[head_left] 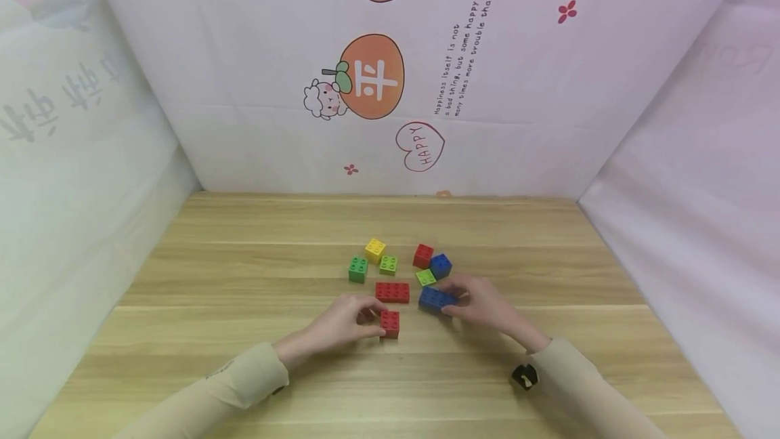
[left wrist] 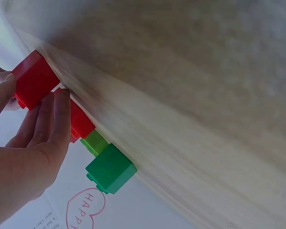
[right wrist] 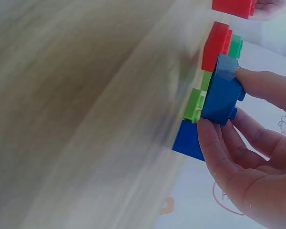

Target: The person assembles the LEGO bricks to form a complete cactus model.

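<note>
My left hand (head_left: pixel 341 320) pinches a square red toy brick (head_left: pixel 390 324) between thumb and fingers, studs upward in the head view. To its right, my right hand (head_left: pixel 481 302) grips a longer blue brick (head_left: pixel 434 299) by its right end. In the right wrist view, thumb and fingertips press on opposite sides of that blue brick (right wrist: pixel 222 93). A long red brick (head_left: pixel 393 292) lies just beyond the square red one, between the two hands. A flat lime brick (head_left: pixel 426 277) sits right behind the held blue brick.
Farther back on the wooden table (head_left: pixel 244 276) stand a green brick (head_left: pixel 357 269), a yellow brick (head_left: pixel 375 249), another lime brick (head_left: pixel 388 265), a red brick (head_left: pixel 423 256) and a small blue brick (head_left: pixel 441 265). Printed white cloth (head_left: pixel 274 148) encloses the back and sides.
</note>
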`<action>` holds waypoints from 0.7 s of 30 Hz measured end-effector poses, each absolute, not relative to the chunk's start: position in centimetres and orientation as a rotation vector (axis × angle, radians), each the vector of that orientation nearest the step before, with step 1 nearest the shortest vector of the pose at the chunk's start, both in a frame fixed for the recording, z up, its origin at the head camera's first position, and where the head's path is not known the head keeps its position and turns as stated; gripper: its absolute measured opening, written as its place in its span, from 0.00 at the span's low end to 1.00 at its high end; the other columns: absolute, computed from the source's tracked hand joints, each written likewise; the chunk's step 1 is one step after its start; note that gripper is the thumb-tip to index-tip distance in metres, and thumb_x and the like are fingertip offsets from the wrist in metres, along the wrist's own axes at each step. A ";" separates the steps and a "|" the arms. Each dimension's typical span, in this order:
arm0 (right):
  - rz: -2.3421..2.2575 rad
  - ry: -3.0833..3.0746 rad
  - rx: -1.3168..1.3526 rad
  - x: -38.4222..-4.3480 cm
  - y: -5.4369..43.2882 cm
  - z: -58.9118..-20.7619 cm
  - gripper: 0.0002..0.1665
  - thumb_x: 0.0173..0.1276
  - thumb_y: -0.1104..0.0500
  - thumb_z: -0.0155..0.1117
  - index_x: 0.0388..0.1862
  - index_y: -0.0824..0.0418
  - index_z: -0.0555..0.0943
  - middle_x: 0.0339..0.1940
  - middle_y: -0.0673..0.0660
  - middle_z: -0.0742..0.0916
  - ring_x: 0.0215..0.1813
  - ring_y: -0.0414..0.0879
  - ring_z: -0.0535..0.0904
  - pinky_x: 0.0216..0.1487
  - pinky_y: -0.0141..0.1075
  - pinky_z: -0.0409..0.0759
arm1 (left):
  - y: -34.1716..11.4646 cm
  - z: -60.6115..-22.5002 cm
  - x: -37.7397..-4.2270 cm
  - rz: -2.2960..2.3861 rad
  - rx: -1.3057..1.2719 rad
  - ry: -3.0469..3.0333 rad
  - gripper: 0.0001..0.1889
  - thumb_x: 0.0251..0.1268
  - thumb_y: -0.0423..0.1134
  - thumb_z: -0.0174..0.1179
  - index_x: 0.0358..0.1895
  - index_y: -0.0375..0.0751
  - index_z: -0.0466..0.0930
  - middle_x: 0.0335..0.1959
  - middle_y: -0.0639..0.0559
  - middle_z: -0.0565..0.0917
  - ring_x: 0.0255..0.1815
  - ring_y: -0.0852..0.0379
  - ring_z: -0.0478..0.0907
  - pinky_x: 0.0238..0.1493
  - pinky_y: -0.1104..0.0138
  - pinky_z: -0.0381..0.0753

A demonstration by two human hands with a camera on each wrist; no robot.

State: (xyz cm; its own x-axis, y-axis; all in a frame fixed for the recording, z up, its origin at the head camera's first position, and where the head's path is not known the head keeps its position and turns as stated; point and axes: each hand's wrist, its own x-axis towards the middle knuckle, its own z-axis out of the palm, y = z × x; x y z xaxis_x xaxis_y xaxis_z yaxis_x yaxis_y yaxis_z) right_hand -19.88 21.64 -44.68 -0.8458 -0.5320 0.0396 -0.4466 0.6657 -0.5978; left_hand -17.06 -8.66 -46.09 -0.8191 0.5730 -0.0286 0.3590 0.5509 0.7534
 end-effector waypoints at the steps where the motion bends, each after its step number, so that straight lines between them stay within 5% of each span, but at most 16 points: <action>1: -0.933 2.740 -0.807 -19.8 21.6 -44.6 0.20 0.61 0.61 0.72 0.53 0.62 0.82 0.50 0.60 0.88 0.50 0.52 0.85 0.49 0.40 0.88 | -8.7 -46.1 -17.1 1.132 0.774 2.517 0.17 0.61 0.42 0.69 0.52 0.42 0.83 0.46 0.52 0.88 0.46 0.57 0.84 0.47 0.71 0.83; 21: -0.885 2.749 -0.817 -18.6 19.4 -42.2 0.18 0.62 0.61 0.71 0.52 0.62 0.83 0.49 0.59 0.88 0.51 0.50 0.85 0.50 0.41 0.88 | -8.7 -46.3 -17.2 1.156 0.754 2.529 0.17 0.61 0.43 0.69 0.52 0.42 0.84 0.45 0.52 0.88 0.45 0.57 0.85 0.46 0.71 0.84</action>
State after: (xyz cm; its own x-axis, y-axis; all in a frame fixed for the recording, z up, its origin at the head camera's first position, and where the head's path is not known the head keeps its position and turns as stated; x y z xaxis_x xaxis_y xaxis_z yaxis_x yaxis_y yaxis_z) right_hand -18.56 19.39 -42.24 -0.8427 -0.5375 0.0317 -0.4550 0.6793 -0.5758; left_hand -17.24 -8.68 -46.33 -0.8315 0.5552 -0.0194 0.3485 0.5484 0.7601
